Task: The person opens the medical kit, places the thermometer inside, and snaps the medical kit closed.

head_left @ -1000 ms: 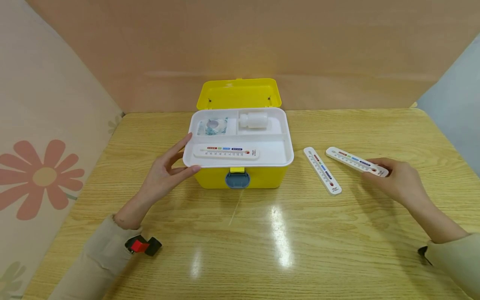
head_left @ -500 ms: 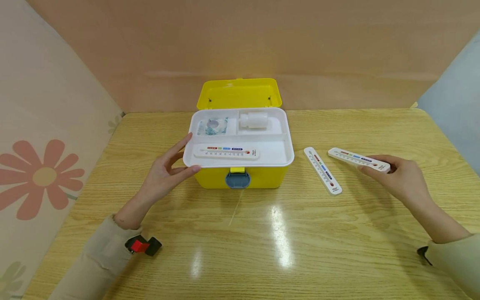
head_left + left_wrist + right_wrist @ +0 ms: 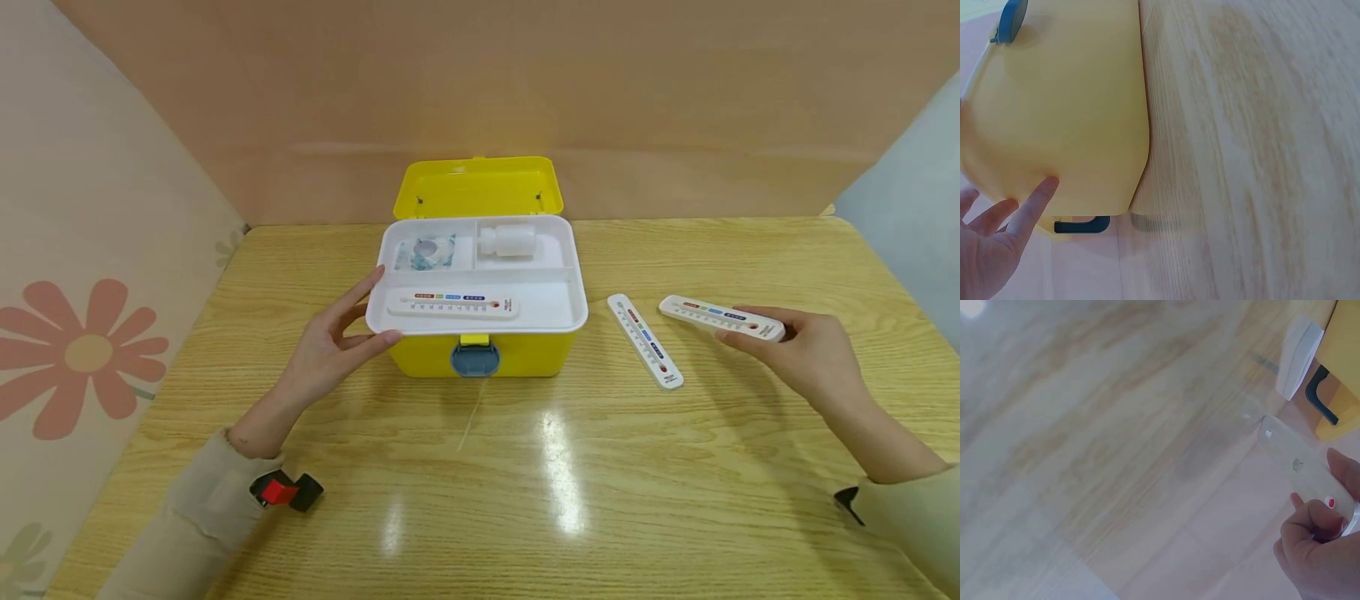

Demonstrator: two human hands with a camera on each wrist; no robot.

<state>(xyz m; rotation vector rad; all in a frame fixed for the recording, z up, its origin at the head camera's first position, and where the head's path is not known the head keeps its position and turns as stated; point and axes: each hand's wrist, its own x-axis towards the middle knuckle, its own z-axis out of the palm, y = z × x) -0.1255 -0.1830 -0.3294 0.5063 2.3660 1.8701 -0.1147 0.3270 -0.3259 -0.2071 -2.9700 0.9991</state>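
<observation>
In the head view my right hand [image 3: 813, 354] pinches the near end of a flat white wall thermometer [image 3: 705, 312], thumb on the front side and fingers behind. The right wrist view shows its plain back [image 3: 1294, 459]. A matching thermometer [image 3: 645, 340] lies slanted on the table just left of it. My left hand [image 3: 322, 342] rests on the left front corner of a yellow medicine box [image 3: 423, 357], index fingertip and thumb at the rim of its white tray [image 3: 551, 315]. In the left wrist view its fingers [image 3: 1035, 203] reach against the box wall.
A third thermometer [image 3: 453, 307] lies in the tray's front compartment. Behind it are a small packet [image 3: 442, 260] and a white bottle [image 3: 510, 240] in separate compartments. The box's yellow lid [image 3: 480, 187] stands raised near the back wall [image 3: 675, 108]. The wooden table [image 3: 675, 492] spreads around.
The right hand has shifted slightly to the right with its thermometer, which has turned a little flatter across the view. The left hand and the box have stayed put.
</observation>
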